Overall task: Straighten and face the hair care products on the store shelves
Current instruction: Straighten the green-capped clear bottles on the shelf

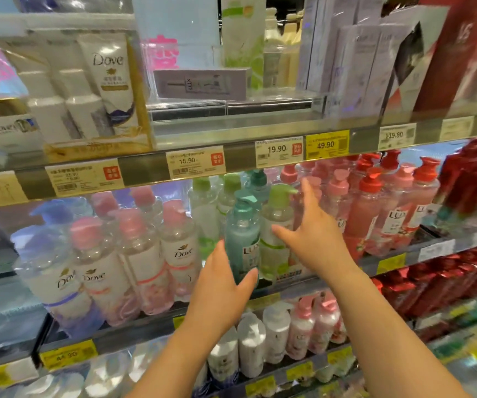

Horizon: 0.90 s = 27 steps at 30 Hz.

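On the far left of the middle shelf (pixel 151 320), the clear Dove bottles (pixel 134 254) with pink caps lean at mixed angles and their labels do not line up — this group looks not yet straightened. Next comes the person's left hand (pixel 220 285), fingers wrapped around the lower body of a teal Lux pump bottle (pixel 243 237), which stands at the shelf's front edge, tilted slightly to the left, its label partly covered. Just beside it, a green pump bottle (pixel 277 222) stands with its label partly hidden. The right hand (pixel 314 234) is spread open with straight fingers, reaching in beside the green bottle; whether it touches is unclear. Further right, the pink and red Lux bottles (pixel 375 214) sit in fairly even rows, labels mostly forward. Judging by this, the work is mid-way — the centre is in hand, the left remains.
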Each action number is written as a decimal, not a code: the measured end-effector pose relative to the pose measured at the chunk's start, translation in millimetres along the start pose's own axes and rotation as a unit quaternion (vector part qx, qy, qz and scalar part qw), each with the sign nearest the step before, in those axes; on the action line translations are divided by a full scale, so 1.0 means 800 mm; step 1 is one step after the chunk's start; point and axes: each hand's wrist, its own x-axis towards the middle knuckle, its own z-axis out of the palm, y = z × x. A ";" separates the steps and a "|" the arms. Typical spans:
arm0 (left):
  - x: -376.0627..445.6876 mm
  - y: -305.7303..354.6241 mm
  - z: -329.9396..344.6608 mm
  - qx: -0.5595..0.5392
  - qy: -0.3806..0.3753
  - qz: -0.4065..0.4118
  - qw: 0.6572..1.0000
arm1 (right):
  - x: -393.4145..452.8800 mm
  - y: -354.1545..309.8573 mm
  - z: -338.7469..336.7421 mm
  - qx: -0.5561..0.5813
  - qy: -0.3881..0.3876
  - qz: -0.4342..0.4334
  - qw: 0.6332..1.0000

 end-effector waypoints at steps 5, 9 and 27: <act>0.027 -0.009 0.024 0.009 0.014 -0.059 0.998 | 0.019 0.009 -0.005 -0.021 -0.054 -0.029 0.998; 0.033 -0.015 0.032 0.027 0.019 -0.074 0.997 | 0.006 0.023 0.001 -0.012 -0.023 -0.083 0.996; 0.054 -0.006 0.059 0.031 -0.051 -0.057 0.997 | -0.020 0.023 -0.067 0.303 0.050 -0.135 0.942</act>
